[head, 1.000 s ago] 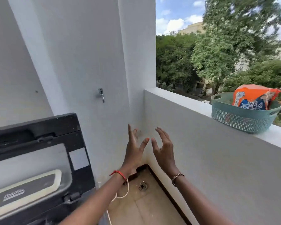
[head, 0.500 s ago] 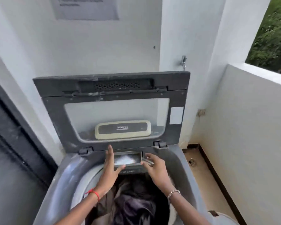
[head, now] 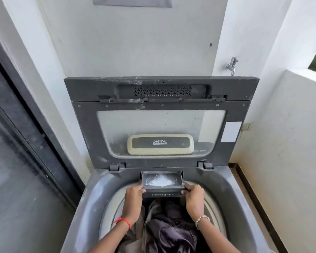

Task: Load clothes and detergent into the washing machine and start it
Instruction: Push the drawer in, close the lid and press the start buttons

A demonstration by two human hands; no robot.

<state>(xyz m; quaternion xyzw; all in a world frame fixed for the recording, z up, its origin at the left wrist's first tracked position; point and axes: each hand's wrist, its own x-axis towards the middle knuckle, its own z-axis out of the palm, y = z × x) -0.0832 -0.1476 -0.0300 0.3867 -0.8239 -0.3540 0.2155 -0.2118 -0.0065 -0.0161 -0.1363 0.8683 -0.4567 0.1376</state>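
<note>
Head camera: left hand (head: pixel 133 197) and right hand (head: pixel 193 196) each clasp a front corner of the powder-filled detergent drawer (head: pixel 161 194), above dark clothes (head: pixel 168 232).

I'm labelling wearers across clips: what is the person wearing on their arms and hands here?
Both forearms are bare, with no sleeves in view. A red thread band circles the wrist of the left hand. A slim bracelet of pale, metallic-looking beads sits at the wrist of the right hand. No gloves or watch show.
</note>
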